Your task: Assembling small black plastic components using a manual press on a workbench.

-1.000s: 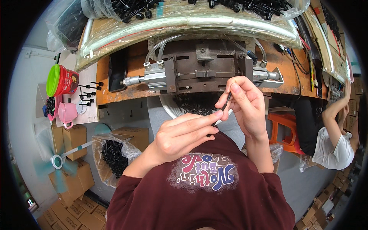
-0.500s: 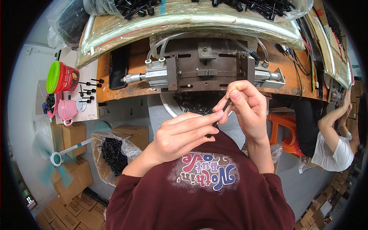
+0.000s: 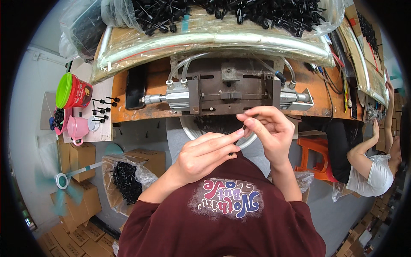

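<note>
A thin black part with a knobbed lower end (image 3: pixel 232 153) is held in front of my chest, tilted, mostly covered by fingers. My left hand (image 3: pixel 199 158) is closed on its lower portion, with fingers straight and pressed together. At its upper end, the thumb and fingertips of my right hand (image 3: pixel 272 132) pinch it. Beyond my hands, a white round basket (image 3: pixel 186 128) holding black parts sits on my lap. Just past it, at the bench edge, stands a dark metal clamping fixture (image 3: pixel 230 85) with an air cylinder (image 3: pixel 177 96) on its left side.
Black stemmed parts (image 3: pixel 171 13) lie heaped on a plastic-wrapped shelf (image 3: pixel 214 39) above the bench. At left are a red and green bucket (image 3: pixel 77 92), a pink cup (image 3: pixel 77 128), a fan (image 3: pixel 62 180) and a bagged box of parts (image 3: pixel 126 182). An orange stool (image 3: pixel 314 156) and another person (image 3: pixel 370 171) are at right.
My view has tilted a little, so the bench sits lower and more of the heap shows. Both hands still hold the black part, and my right fingers have curled closer over its upper end.
</note>
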### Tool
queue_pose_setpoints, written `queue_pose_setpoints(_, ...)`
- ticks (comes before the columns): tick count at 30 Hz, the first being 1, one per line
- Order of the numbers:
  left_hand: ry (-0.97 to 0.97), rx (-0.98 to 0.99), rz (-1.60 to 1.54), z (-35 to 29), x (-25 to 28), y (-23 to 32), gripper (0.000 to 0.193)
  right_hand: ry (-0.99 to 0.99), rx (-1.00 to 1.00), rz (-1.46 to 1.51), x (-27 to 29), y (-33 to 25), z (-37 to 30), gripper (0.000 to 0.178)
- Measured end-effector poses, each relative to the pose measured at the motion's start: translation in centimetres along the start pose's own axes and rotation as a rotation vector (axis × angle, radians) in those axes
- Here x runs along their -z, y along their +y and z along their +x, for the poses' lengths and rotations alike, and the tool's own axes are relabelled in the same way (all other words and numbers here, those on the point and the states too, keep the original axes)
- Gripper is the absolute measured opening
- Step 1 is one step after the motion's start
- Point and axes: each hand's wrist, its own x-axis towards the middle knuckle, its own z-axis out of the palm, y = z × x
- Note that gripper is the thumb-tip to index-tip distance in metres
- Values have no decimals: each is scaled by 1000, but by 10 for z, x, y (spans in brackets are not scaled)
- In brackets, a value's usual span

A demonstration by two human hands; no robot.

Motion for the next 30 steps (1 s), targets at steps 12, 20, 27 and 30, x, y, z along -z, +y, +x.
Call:
queue_pose_setpoints(12, 31, -29, 29, 3, -1, -11, 30, -46, -104, 160, 4, 4, 21, 10)
queue_pose_setpoints(20, 81, 87, 107, 3, -5, -19, 26, -95, -59, -239, 0, -2, 60, 19)
queue_pose_setpoints(27, 51, 157, 382, -7, -33, -42, 29, 94, 1082, -1508, 11, -19, 196, 33)
queue_pose_setpoints(30, 42, 122, 472, -11, -47, -51, 27, 54, 1065, -1838, 7, -19, 233, 23)
